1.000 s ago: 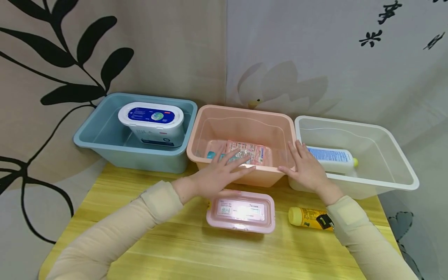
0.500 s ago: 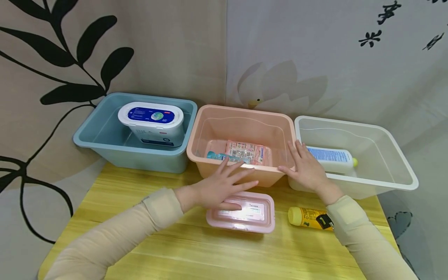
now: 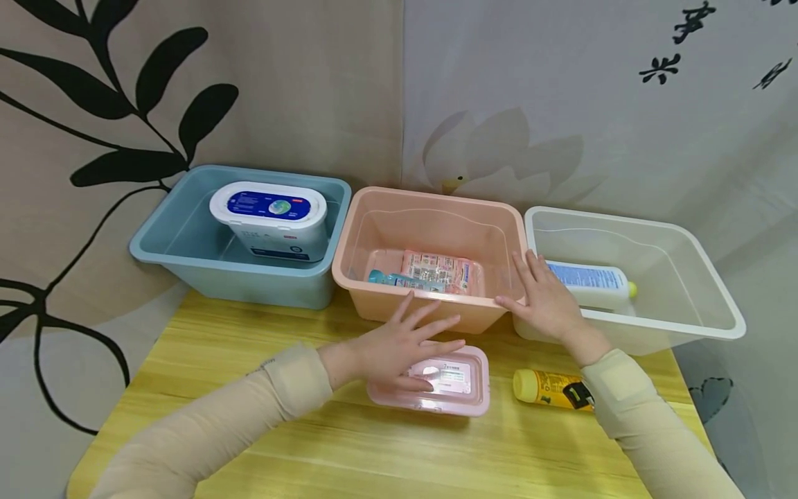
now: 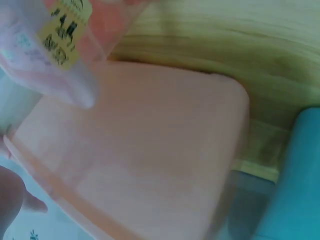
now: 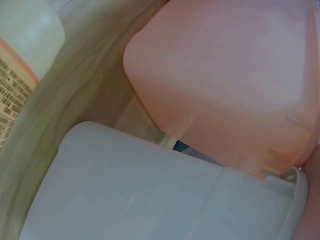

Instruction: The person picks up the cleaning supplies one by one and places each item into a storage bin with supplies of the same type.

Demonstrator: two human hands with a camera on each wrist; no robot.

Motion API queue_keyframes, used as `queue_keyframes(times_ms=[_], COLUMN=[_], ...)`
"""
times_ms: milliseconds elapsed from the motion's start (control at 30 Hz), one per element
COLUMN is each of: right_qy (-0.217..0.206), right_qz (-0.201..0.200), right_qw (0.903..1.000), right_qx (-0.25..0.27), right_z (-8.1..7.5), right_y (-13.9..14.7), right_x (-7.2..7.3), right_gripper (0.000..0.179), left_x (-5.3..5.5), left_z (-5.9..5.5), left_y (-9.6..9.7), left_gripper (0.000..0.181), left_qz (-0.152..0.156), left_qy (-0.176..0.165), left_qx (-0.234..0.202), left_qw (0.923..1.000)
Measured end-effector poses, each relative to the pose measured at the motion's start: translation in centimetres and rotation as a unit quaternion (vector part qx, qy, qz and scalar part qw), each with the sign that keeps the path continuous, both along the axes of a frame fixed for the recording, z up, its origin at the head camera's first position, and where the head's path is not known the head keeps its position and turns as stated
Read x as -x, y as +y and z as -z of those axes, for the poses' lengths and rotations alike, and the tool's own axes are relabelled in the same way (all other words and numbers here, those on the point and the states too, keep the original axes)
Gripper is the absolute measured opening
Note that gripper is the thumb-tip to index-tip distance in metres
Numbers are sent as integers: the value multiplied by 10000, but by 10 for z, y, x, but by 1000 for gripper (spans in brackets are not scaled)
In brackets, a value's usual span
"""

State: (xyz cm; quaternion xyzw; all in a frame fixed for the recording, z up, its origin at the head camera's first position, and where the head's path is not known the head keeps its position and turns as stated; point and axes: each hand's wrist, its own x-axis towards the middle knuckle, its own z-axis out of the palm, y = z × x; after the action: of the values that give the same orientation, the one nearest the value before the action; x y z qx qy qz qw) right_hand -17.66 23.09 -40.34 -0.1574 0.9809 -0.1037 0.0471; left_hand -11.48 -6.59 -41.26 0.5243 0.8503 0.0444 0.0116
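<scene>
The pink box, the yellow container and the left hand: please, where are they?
Pink box (image 3: 458, 379), head view: label on its lid.
Yellow container (image 3: 552, 389), head view: its printed side.
Left hand (image 3: 397, 352), head view: back of the hand.

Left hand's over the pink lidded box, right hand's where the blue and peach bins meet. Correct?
Not quite: the right hand is where the peach bin and white bin meet, as the head view shows. The left hand is indeed over the pink lidded box.
</scene>
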Motion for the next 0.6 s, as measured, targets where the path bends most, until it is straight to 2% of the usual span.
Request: queue_keyframes(times_ms=[100, 267, 600], right_qy=[65, 173, 93], right_qz=[-24, -81, -74], right_qw=[10000, 9998, 9999], right_qx=[12, 32, 55], right_z=[1, 3, 2], right_y=[1, 2, 1], right_x=[0, 1, 1], right_gripper=[88, 88, 88], left_x=[-2, -6, -8], left_z=[4, 13, 29], left_y=[1, 2, 0], left_gripper=[74, 76, 80], left_qz=[95, 86, -80], left_qy=[108, -87, -408], left_qx=[165, 291, 598], left_qw=[9998, 9995, 9973])
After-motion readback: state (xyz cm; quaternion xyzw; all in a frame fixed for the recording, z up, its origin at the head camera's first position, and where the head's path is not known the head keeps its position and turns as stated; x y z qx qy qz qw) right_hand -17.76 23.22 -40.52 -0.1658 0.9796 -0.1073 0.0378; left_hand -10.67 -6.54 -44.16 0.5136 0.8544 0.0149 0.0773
